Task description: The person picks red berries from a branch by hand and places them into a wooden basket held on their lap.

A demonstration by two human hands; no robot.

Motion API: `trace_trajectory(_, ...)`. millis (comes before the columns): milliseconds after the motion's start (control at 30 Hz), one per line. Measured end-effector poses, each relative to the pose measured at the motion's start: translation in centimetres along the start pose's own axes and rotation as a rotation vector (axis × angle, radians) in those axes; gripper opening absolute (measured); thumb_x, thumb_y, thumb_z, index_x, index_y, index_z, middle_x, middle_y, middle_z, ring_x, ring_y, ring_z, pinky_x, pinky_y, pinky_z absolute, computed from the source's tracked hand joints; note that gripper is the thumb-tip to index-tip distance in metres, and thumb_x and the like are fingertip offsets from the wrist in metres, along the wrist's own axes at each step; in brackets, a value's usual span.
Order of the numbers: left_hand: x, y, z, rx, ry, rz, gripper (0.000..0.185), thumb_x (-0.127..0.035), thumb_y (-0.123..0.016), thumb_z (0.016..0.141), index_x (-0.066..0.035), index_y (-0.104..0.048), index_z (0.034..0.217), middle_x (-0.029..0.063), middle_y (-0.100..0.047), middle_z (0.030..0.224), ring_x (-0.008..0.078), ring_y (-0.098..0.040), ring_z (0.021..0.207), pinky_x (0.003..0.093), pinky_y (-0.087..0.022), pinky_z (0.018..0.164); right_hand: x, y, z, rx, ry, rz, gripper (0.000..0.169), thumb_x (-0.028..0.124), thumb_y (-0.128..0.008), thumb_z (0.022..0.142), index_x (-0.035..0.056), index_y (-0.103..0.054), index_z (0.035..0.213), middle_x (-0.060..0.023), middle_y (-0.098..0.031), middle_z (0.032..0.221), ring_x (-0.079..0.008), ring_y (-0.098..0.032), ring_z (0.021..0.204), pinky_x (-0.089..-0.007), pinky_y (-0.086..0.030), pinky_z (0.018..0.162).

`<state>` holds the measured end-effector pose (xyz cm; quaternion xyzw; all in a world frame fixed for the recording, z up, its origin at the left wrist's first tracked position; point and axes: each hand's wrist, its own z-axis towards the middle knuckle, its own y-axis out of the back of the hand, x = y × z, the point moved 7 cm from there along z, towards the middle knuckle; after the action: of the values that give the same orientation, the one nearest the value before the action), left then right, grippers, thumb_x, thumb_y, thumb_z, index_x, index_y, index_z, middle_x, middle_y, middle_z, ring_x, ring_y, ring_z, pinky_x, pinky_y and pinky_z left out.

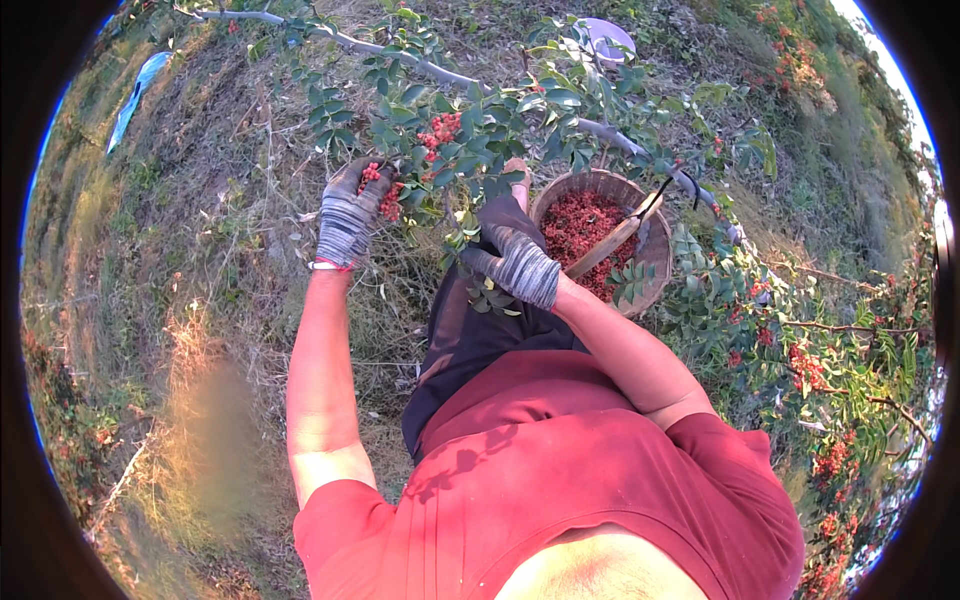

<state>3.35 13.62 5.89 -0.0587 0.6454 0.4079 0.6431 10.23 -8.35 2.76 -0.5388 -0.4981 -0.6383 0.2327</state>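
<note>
My left hand, in a striped grey knit glove with dark fingers, closes around a cluster of red berries, apparently Sichuan pepper. More berries show beside its fingertips. My right hand, gloved alike, is at a leafy twig hanging from the branch, and its fingers seem to grip it; leaves partly hide the hold. Another red cluster hangs among green leaves between and above the hands. Just right of my right hand, a woven basket holds many picked red berries.
A long grey branch arches across in front of me. The basket's wooden handle carries a black hook that reaches the branch. A pale purple basin stands beyond. Berry-laden shrubs crowd the right; a blue item lies far left.
</note>
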Motion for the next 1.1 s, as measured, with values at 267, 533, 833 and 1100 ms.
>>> trace_trajectory(267,-1.0,0.2,-0.9,0.117,0.142,-1.519,0.024,-0.018,-0.062,0.082,-0.005,-0.057,0.102,0.0049,-0.062,0.088,0.0091,-0.049,0.06,0.0248,-0.042,0.051,0.6,-1.4,-0.5,0.027,-0.022,0.278,0.025,0.019,-0.06,0.084,-0.0028,-0.057,0.094,-0.0179,-0.061,0.078,-0.0262,-0.06,0.072,-0.0366,-0.046,0.066)
trace_trajectory(533,3.5,5.8,-5.8,-0.205,0.212,-1.523,0.03,-0.023,-0.059,0.085,-0.004,-0.056,0.107,0.0048,-0.058,0.088,0.0077,-0.038,0.05,0.0223,-0.032,0.042,0.6,0.1,0.4,0.019,-0.172,0.212,0.029,0.026,-0.058,0.086,-0.0017,-0.056,0.095,-0.012,-0.062,0.075,-0.0199,-0.059,0.069,-0.033,-0.045,0.064)
trace_trajectory(833,-1.2,1.0,-9.3,-0.085,0.273,-1.318,0.034,-0.029,-0.062,0.084,-0.006,-0.055,0.108,0.001,-0.055,0.084,0.007,-0.041,0.052,0.0206,-0.034,0.04,-2.1,-1.7,4.5,-0.115,-0.173,0.427,0.041,0.03,-0.063,0.084,-0.0037,-0.057,0.107,-0.0139,-0.065,0.094,-0.0195,-0.06,0.082,-0.0307,-0.047,0.074)
trace_trajectory(1100,-3.4,-4.8,-11.4,0.093,0.437,-1.294,0.028,-0.03,-0.057,0.087,-0.007,-0.056,0.101,0.0032,-0.058,0.087,0.01,-0.053,0.059,0.0203,-0.043,0.043,-1.9,-1.9,5.1,-0.232,-0.085,0.444,0.036,0.024,-0.061,0.08,-0.0036,-0.056,0.103,-0.0133,-0.064,0.085,-0.0186,-0.058,0.073,-0.0335,-0.047,0.068)
